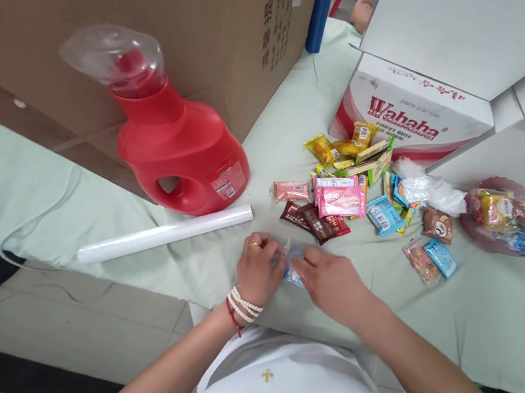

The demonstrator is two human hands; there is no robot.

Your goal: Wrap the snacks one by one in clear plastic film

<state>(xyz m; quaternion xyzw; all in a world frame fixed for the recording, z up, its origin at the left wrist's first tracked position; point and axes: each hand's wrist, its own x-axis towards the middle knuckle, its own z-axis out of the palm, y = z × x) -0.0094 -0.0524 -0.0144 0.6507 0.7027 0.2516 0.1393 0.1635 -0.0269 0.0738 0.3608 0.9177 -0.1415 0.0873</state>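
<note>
Small packet (295, 267), light blue with whitish patches, shiny thin plastic, wrinkled. Clear, crinkled bit of plastic (286, 248) at its upper left, by the left hand (260, 268); can't tell if it's part of the same wrapper. Packet sits between both hands, left fingers at its left side, right hand (331, 283) pinching its upper right. Partly covered, so print unreadable, sealed or torn unclear. Located at near side of the desk (495, 319), just in front of the person, below the brown packets (319, 225), apart from them. Resting or slightly lifted: can't tell.
</note>
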